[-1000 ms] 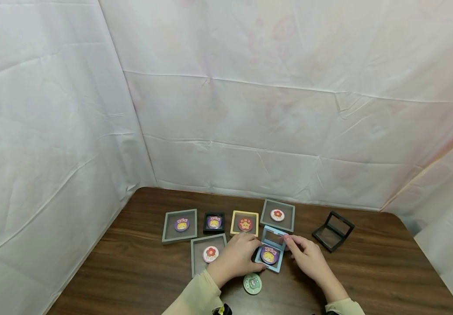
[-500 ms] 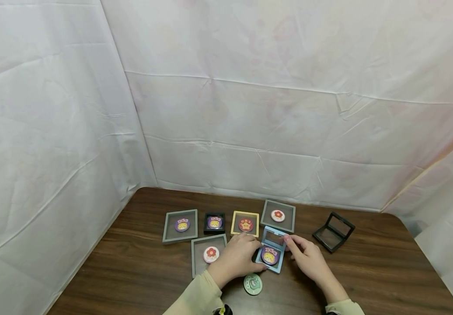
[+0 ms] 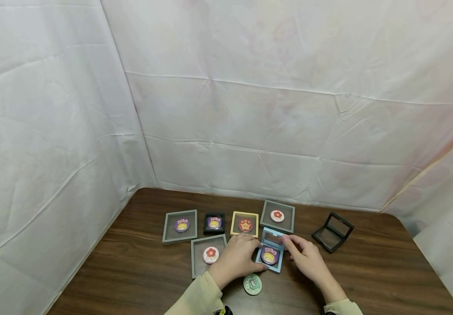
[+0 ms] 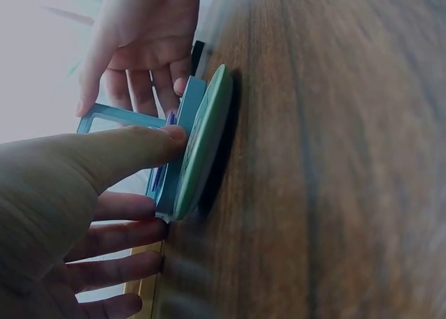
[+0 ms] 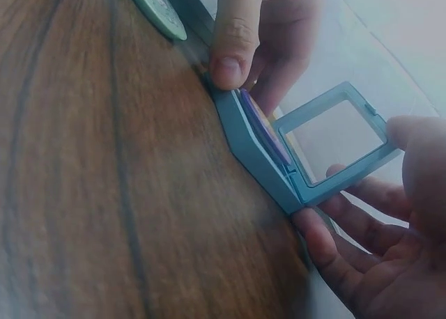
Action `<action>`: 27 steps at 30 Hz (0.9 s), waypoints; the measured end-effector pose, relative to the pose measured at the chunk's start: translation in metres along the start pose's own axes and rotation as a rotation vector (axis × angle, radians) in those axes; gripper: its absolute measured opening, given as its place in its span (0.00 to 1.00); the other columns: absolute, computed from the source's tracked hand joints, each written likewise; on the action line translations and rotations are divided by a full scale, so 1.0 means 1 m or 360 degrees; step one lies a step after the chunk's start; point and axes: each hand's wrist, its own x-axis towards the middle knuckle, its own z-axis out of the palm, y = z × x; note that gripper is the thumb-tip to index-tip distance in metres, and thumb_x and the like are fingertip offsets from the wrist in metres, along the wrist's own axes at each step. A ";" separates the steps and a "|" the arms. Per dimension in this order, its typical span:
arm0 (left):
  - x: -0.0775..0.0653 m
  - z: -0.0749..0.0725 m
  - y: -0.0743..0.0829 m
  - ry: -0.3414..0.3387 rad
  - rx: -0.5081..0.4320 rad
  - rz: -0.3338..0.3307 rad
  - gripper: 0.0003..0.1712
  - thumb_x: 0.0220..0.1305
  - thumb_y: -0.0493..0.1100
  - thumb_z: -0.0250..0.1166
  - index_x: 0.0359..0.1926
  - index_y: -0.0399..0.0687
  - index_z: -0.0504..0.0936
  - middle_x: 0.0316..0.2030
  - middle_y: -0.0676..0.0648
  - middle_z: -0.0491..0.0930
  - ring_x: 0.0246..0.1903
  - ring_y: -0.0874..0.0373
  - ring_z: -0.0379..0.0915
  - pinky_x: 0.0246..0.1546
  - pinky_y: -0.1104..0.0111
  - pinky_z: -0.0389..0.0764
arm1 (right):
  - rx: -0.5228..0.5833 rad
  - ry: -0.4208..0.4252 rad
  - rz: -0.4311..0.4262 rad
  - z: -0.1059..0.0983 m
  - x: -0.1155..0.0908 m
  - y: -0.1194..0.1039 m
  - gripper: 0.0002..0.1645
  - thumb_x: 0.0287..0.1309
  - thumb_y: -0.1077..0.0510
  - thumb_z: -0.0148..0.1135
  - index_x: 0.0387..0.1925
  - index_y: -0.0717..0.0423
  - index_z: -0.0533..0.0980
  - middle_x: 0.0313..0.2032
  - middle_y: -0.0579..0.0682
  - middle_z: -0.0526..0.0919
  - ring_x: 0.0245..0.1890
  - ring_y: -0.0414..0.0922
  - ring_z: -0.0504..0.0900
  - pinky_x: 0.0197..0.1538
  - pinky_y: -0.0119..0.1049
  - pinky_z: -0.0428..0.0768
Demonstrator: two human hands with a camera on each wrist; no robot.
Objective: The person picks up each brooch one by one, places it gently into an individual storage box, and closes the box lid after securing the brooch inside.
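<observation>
A small light-blue hinged display case point(image 3: 274, 267) stands with its lid raised on the table. In its base lies a round purple badge point(image 3: 269, 255) with a yellow animal face. My left hand point(image 3: 239, 257) holds the base, thumb pressed on the near edge and fingers at the left side. The raised lid point(image 5: 343, 187) has a clear window, and my right hand point(image 3: 306, 257) pinches its right corner between thumb and fingers. Close to the near side of the case lies a green round badge point(image 3: 252, 284), flat on the wood.
Grey cases point(image 3: 193, 258) with badges lie left and behind, beside a small black case point(image 3: 214, 231) and a yellow case point(image 3: 232, 225). To the right an unfolded black case point(image 3: 333, 232) stands on the brown table point(image 3: 376, 271). White cloth point(image 3: 226, 109) hangs behind.
My right fingertips and the lid's upper edge sit very slightly lower than before. My left hand and the badges have stayed in place.
</observation>
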 end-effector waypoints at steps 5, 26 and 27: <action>0.000 -0.001 -0.001 0.0004 -0.0034 0.0004 0.31 0.55 0.67 0.84 0.51 0.54 0.92 0.51 0.56 0.89 0.55 0.56 0.82 0.60 0.56 0.80 | 0.0014 -0.0021 0.0016 -0.002 0.000 -0.001 0.22 0.82 0.44 0.62 0.57 0.56 0.87 0.41 0.50 0.92 0.33 0.44 0.87 0.37 0.34 0.84; 0.002 -0.007 -0.011 -0.0123 -0.0233 0.0038 0.27 0.59 0.56 0.84 0.55 0.50 0.91 0.53 0.55 0.89 0.60 0.57 0.81 0.64 0.60 0.80 | -0.0074 -0.0374 -0.0327 -0.023 0.002 0.015 0.29 0.73 0.46 0.74 0.65 0.59 0.82 0.57 0.51 0.89 0.47 0.40 0.88 0.46 0.35 0.85; 0.002 -0.007 -0.011 -0.0124 -0.0242 0.0041 0.27 0.59 0.55 0.84 0.55 0.50 0.91 0.52 0.56 0.89 0.59 0.58 0.81 0.63 0.61 0.80 | -0.0069 -0.0380 -0.0326 -0.023 0.001 0.015 0.29 0.72 0.46 0.74 0.65 0.59 0.82 0.56 0.51 0.89 0.47 0.40 0.88 0.45 0.34 0.85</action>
